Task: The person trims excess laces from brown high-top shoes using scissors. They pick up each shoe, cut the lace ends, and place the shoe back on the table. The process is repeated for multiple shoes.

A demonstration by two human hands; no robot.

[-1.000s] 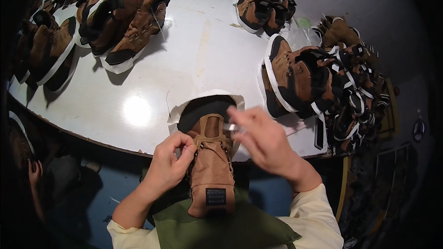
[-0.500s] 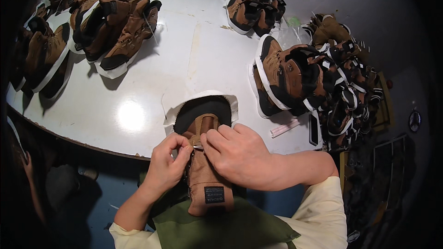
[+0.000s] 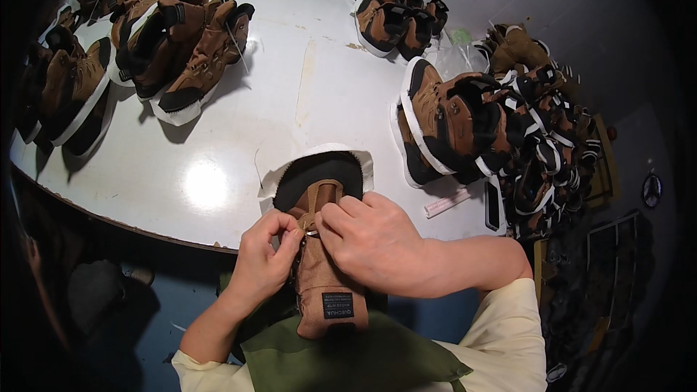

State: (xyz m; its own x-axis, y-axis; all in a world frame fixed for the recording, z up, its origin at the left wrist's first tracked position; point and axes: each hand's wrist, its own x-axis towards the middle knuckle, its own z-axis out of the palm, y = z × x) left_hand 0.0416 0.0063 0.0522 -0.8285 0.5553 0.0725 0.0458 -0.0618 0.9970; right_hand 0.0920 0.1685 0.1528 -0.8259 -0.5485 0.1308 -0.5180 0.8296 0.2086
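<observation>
An unfinished brown boot upper point(image 3: 319, 260) lies with its black toe point(image 3: 319, 167) away from me on the table and its tongue, with a dark label, toward my green apron. A ragged white edging point(image 3: 265, 183) rims the toe. Brown lace point(image 3: 308, 203) runs across the front opening. My left hand point(image 3: 267, 250) pinches the lace at the left eyelet edge, thumb against forefinger. Just right of it, my right hand point(image 3: 374, 243) is closed, knuckles up, over the lacing. A small shiny bit shows between the hands; what the right fingers hold is hidden.
Brown-black boots point(image 3: 181, 51) stand at left on the white table point(image 3: 276, 101); other pairs point(image 3: 396, 22) sit at the back. Stacked boots point(image 3: 457, 120) crowd the right, beside a pink-white strip point(image 3: 446, 203) and a phone point(image 3: 494, 203). Another person point(image 3: 94, 294) is at lower left.
Both hands stay almost in place at the lacing, with only slight finger movement. At the left edge, the other person's arm has shifted.
</observation>
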